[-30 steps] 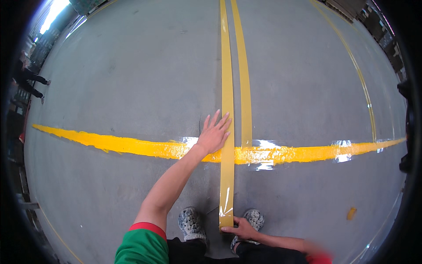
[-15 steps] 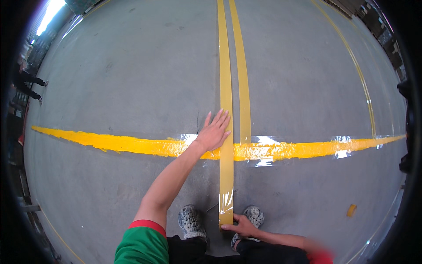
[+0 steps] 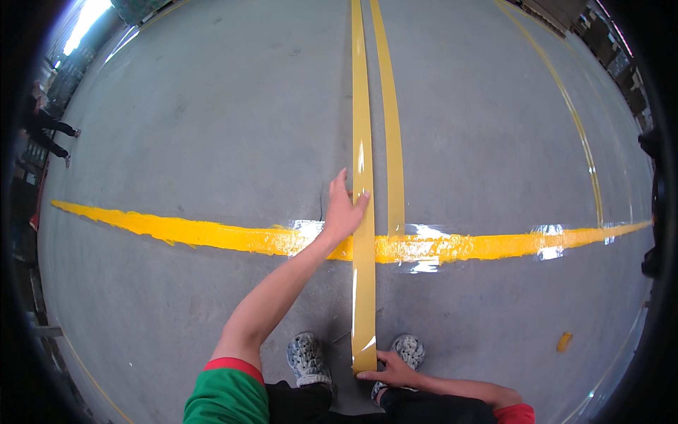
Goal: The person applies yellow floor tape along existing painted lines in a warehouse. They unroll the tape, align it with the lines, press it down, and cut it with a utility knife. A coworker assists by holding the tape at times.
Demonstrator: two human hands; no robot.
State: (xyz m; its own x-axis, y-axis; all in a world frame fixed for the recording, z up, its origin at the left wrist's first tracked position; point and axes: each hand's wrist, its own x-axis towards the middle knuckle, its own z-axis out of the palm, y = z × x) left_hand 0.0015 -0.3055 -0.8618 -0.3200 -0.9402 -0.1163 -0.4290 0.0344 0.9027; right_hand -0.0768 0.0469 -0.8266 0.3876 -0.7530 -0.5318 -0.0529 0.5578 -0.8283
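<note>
A long strip of yellow tape (image 3: 364, 297) runs from the far edge toward me, crossing over a painted yellow line (image 3: 205, 232). Just beyond that line, my left hand (image 3: 344, 215) is curled at the strip's left edge. Its thumb lies over the tape, the index finger points up beside it, and the other fingers are partly hidden. Near my feet, my right hand (image 3: 397, 370) pinches the strip's near end, thumb on top. Whether a roll is there is hidden. A second yellow tape strip (image 3: 394, 162) lies on the floor to the right, ending at the painted line.
Clear shiny film (image 3: 428, 232) borders parts of the painted line. My patterned clogs (image 3: 308, 359) stand on either side of the strip's near end. A small yellow piece (image 3: 564, 342) lies on the floor at right. Another person (image 3: 51, 131) is at the far left.
My left hand has gone from lying flat on the tape to curling at its edge, thumb over it. My right hand and the tape's near end have shifted slightly toward me.
</note>
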